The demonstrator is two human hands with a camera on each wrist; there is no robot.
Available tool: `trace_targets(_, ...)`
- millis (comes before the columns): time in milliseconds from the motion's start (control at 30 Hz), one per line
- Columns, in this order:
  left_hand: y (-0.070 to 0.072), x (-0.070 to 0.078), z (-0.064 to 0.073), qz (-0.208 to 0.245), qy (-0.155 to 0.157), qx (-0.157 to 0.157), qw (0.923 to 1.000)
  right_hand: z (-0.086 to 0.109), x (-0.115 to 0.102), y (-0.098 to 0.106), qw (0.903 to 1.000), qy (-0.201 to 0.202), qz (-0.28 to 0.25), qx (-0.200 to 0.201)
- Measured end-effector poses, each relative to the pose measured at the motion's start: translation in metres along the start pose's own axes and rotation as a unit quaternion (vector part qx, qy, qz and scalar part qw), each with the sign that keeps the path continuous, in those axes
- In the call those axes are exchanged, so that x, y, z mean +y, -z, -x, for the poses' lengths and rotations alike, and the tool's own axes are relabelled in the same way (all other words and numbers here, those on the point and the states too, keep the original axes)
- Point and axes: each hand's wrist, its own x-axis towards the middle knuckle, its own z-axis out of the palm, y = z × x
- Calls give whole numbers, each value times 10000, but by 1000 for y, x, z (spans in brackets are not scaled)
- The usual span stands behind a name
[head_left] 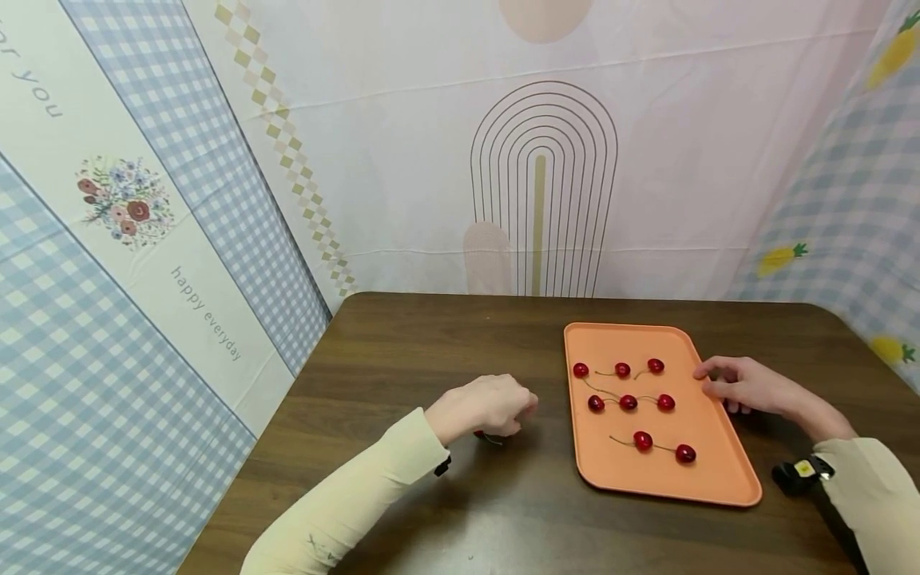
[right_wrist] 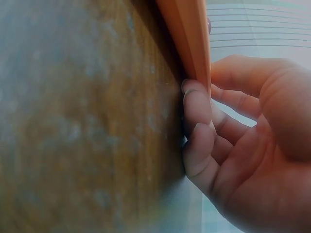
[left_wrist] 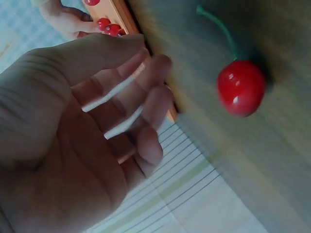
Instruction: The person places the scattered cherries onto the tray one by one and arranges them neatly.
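Observation:
My left hand (head_left: 489, 406) hovers over the table to the left of the orange tray (head_left: 604, 471). In the left wrist view its fingers are loosely bent and hold nothing. A red cherry (left_wrist: 241, 88) with a green stem lies on the table near it; the head view shows only part of that cherry, below the hand. My right hand (head_left: 755, 387) grips the tray's right rim, thumb on the inner side and fingers (right_wrist: 198, 108) against the outside. Several red cherries (head_left: 628, 402) with stems lie in loose rows on the tray.
The dark wooden table (head_left: 402, 335) reaches back to a pale patterned curtain (head_left: 402, 200). Blue checked cloth (head_left: 86, 335) hangs at the left, and another with pineapples at the right. A dark band with a small device (head_left: 801, 473) is on the right wrist.

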Motion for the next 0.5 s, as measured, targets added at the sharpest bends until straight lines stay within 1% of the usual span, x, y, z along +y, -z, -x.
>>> trace_targets(100,-6,-1,5,-309,250,86,9992,0,-2,0,10000,2,6,4)
trace_targets(200,-12,-1,9,-541,422,128,9976,0,-3,0,10000,-13,17,18)
trace_targets(300,-17,1,13,-623,511,110,9967,-1,-3,0,10000,-27,51,35)
trace_targets(500,-22,4,17,-728,577,109,9956,-1,-4,0,10000,-12,54,28)
